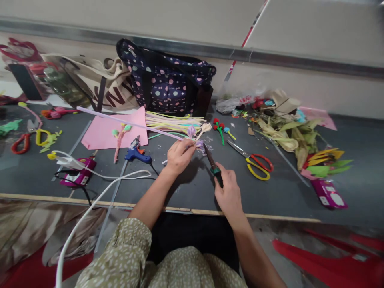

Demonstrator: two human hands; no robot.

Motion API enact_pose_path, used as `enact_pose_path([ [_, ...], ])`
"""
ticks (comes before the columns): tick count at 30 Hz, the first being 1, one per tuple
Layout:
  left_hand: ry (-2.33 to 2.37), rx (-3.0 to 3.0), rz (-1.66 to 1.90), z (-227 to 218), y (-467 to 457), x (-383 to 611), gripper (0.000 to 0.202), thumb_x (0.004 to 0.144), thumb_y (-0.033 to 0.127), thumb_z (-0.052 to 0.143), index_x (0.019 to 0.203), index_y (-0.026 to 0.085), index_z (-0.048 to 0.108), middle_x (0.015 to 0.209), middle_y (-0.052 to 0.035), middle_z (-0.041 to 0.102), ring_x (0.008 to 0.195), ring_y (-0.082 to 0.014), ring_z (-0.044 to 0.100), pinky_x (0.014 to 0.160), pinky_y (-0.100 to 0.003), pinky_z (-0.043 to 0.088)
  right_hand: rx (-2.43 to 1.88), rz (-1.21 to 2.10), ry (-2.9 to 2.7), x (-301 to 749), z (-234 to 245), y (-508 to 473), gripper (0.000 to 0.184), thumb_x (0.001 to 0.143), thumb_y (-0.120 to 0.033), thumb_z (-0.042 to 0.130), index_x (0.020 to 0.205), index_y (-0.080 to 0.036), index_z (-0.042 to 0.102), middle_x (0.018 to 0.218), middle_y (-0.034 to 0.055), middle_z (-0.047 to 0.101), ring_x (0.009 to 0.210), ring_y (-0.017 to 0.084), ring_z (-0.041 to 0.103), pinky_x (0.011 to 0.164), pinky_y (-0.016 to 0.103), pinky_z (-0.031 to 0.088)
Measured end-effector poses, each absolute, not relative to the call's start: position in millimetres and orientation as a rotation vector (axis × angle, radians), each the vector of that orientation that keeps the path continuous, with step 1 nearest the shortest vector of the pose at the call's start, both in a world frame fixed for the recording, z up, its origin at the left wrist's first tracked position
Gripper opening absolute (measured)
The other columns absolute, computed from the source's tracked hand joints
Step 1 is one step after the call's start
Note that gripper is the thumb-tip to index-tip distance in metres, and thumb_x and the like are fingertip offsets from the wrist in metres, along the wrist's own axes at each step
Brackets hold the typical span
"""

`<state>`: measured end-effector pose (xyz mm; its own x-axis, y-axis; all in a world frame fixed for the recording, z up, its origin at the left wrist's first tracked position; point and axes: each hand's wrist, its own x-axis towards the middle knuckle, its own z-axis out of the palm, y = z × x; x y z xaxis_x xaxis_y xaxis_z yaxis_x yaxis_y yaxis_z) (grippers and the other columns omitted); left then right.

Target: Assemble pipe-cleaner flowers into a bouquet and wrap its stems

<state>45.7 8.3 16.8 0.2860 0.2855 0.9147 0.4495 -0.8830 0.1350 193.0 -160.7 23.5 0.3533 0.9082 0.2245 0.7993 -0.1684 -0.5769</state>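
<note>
My left hand (180, 155) is closed, pinching a lilac pipe cleaner (132, 125) whose long stem runs out to the upper left. Purple fuzzy loops (192, 131) and a cream pipe-cleaner piece (205, 128) show at its fingertips. My right hand (228, 191) is wrapped round a narrow dark-bladed tool (211, 158) with a green and black handle; its exact kind is unclear. The tool's tip points up, close beside the purple loops; whether it touches them I cannot tell. Scissors (252, 160) with red and yellow handles lie right of my right hand.
Pipe cleaners (174, 121) lie in a bundle behind my hands. A blue glue gun (137, 154) and pink paper (117, 130) are on the left. White cable (105, 186) loops over the table edge. Bags (166, 80) stand against the wall; dried husks (282, 132) lie at right.
</note>
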Motion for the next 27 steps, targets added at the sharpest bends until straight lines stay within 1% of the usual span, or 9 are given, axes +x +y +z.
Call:
enact_pose_path([
  [4, -0.684, -2.434, -1.670, 17.2, 7.5, 45.9, 0.008, 0.087, 0.016, 0.062, 0.084, 0.020, 0.069, 0.095, -0.0056, 0.069, 0.086, -0.0154, 0.063, 0.077, -0.029, 0.048, -1.998, 0.258, -1.480, 193.7, 25.5, -160.9, 0.050, 0.089, -0.019, 0.043, 0.139, -0.027, 0.047, 0.099, 0.0088, 0.053, 0.085, 0.025, 0.061, 0.077, 0.039, 0.053],
  [8, -0.677, -2.361, -1.587, 16.8, 7.8, 46.1, 0.010, 0.088, 0.017, 0.060, 0.085, 0.020, 0.068, 0.094, -0.0060, 0.069, 0.085, -0.0155, 0.063, 0.075, -0.028, 0.049, -1.948, 0.307, -1.482, 195.9, 24.7, -161.2, 0.050, 0.090, -0.018, 0.044, 0.139, -0.027, 0.046, 0.101, 0.0090, 0.053, 0.088, 0.024, 0.061, 0.080, 0.039, 0.052],
  [14, -0.699, -2.364, -1.559, 15.5, 9.1, 45.6, 0.011, 0.089, 0.019, 0.058, 0.085, 0.020, 0.069, 0.093, -0.0052, 0.069, 0.085, -0.0152, 0.064, 0.075, -0.028, 0.050, -1.853, 0.473, -1.445, 200.3, 23.1, -161.5, 0.047, 0.091, -0.021, 0.046, 0.137, -0.027, 0.048, 0.106, 0.0091, 0.056, 0.096, 0.024, 0.060, 0.088, 0.041, 0.052],
  [17, -0.726, -2.399, -1.562, 14.4, 9.3, 45.2, 0.011, 0.089, 0.020, 0.060, 0.084, 0.021, 0.069, 0.093, -0.0051, 0.069, 0.084, -0.0152, 0.063, 0.075, -0.028, 0.050, -1.789, 0.595, -1.385, 202.9, 20.6, -162.0, 0.045, 0.090, -0.024, 0.049, 0.135, -0.028, 0.051, 0.107, 0.0086, 0.057, 0.095, 0.023, 0.061, 0.085, 0.040, 0.054],
  [22, -0.696, -2.345, -1.610, 15.3, 8.7, 45.4, 0.008, 0.086, 0.018, 0.063, 0.082, 0.020, 0.069, 0.092, -0.0044, 0.069, 0.081, -0.0144, 0.063, 0.071, -0.027, 0.050, -1.678, 0.893, -1.192, 203.3, 22.9, -162.7, 0.042, 0.088, -0.030, 0.054, 0.129, -0.025, 0.055, 0.111, 0.0083, 0.060, 0.076, 0.017, 0.064, 0.070, 0.033, 0.057],
  [24, -0.668, -2.345, -1.664, 16.2, 8.5, 45.6, 0.007, 0.086, 0.017, 0.064, 0.083, 0.020, 0.069, 0.092, -0.0041, 0.069, 0.082, -0.0143, 0.064, 0.073, -0.027, 0.050, -1.645, 0.994, -1.126, 201.8, 27.1, -162.7, 0.043, 0.087, -0.034, 0.057, 0.128, -0.023, 0.054, 0.112, 0.0085, 0.063, 0.075, 0.017, 0.066, 0.070, 0.033, 0.057],
  [27, -0.652, -2.343, -1.689, 17.3, 8.7, 45.8, 0.005, 0.085, 0.017, 0.065, 0.084, 0.021, 0.069, 0.092, -0.0036, 0.069, 0.083, -0.0142, 0.065, 0.074, -0.027, 0.051, -1.617, 1.049, -1.069, 200.4, 31.9, -162.6, 0.044, 0.086, -0.038, 0.058, 0.127, -0.022, 0.054, 0.112, 0.0087, 0.065, 0.082, 0.020, 0.071, 0.076, 0.035, 0.058],
])
